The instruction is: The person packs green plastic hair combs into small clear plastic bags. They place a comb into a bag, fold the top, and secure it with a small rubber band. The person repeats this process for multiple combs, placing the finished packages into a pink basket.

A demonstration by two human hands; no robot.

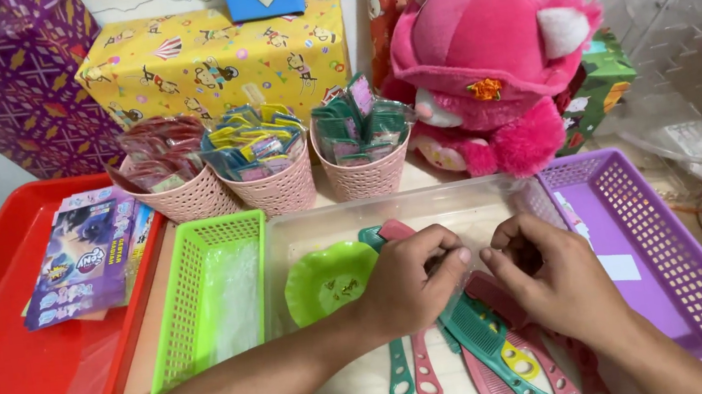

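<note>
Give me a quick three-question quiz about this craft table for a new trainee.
1. True or false: both hands meet over the clear tray.
2. Which basket lies by the right hand: A green, B purple, C red?
3. How many pink round baskets hold packets?

Key:
1. True.
2. B, the purple basket.
3. Three.

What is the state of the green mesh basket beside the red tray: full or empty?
Nearly empty. The green basket holds only what looks like flat clear plastic on its floor, while the three pink baskets behind it are stuffed with small packets.
</note>
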